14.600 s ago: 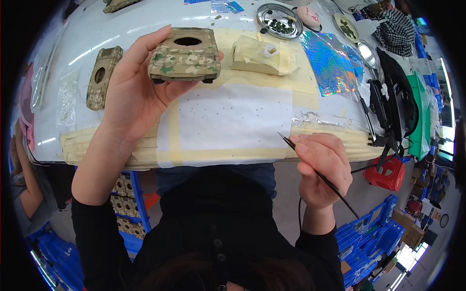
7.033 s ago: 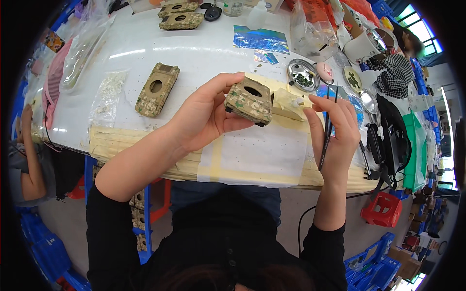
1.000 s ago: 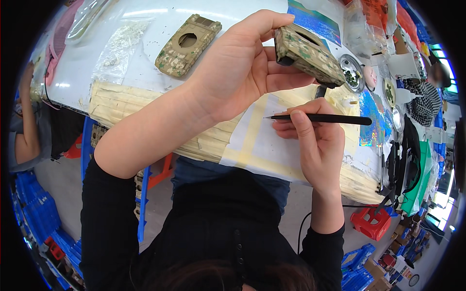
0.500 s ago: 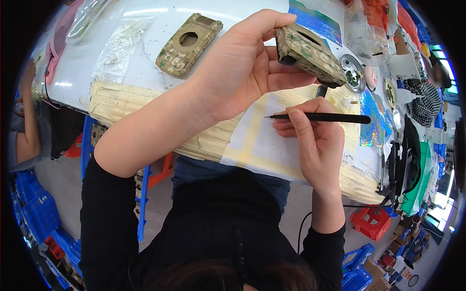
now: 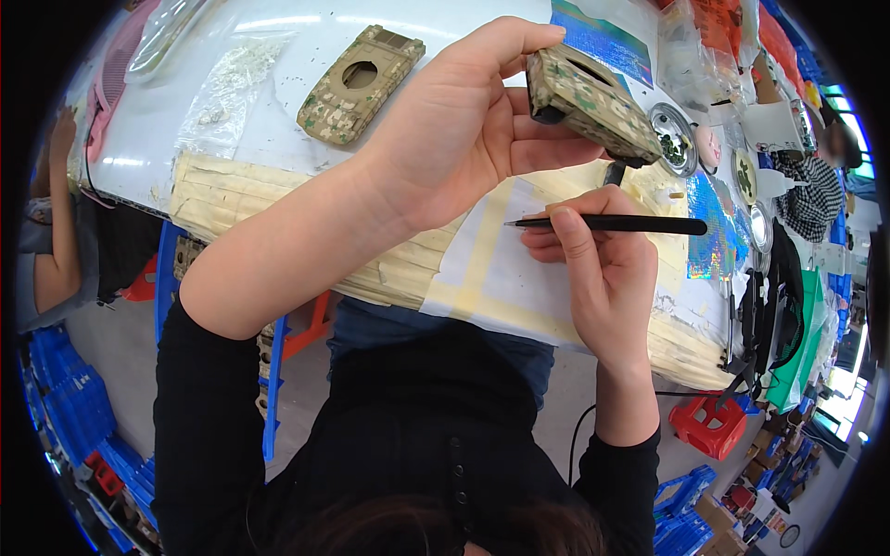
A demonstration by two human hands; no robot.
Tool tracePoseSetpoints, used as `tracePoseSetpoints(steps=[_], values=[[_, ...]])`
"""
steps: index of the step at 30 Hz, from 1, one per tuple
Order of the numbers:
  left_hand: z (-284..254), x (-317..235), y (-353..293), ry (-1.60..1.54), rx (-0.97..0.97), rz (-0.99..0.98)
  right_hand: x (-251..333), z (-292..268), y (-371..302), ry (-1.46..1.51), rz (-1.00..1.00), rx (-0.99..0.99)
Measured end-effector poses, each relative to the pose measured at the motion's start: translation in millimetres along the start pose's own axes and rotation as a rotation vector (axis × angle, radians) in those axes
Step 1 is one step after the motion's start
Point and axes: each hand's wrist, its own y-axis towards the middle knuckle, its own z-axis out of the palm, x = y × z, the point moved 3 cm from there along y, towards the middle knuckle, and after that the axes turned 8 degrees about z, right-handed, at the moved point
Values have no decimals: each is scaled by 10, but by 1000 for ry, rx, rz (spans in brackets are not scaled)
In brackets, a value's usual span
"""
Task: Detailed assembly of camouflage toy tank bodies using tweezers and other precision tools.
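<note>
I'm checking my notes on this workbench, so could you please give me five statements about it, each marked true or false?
1. The left hand holds a boxy, camouflage-patterned hull. True.
2. The right hand is empty. False: it holds a slim, black, pointed tool.
3. A second camouflage-patterned hull lies on the white table. True.
4. The second hull lies right of the held hull. False: it lies left.
5. A round metal dish holds small dark-green pieces. True.

No text, label, brand, number or sign is legible on any item at any place in the frame.
</note>
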Motion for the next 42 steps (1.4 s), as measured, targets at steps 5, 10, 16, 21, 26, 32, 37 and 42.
tracePoseSetpoints(steps=[5, 10, 16, 21, 26, 32, 37, 42], values=[[-5, -1, -3, 5, -3, -1, -8, -1, 1, 9, 1, 6], [-2, -7, -3, 8, 6, 4, 1, 1, -2, 19, 1, 12], [-12, -48, -31, -105, -12, -184, 6, -3, -9, 42, 7, -3], [11, -55, -41, -112, -47, -194, 6, 1, -4, 17, 12, -4], [25, -56, -35, -83, -95, -207, 9, 1, -2, -6, 9, 1], [-1, -48, -30, -106, -48, -199, 10, -2, -2, 2, -2, 5], [-40, -35, -7, -103, -15, -184, 11, -4, -11, 22, 0, 13], [-34, -42, 5, -83, -25, -191, 38, -63, -36, 90, -21, 3]])
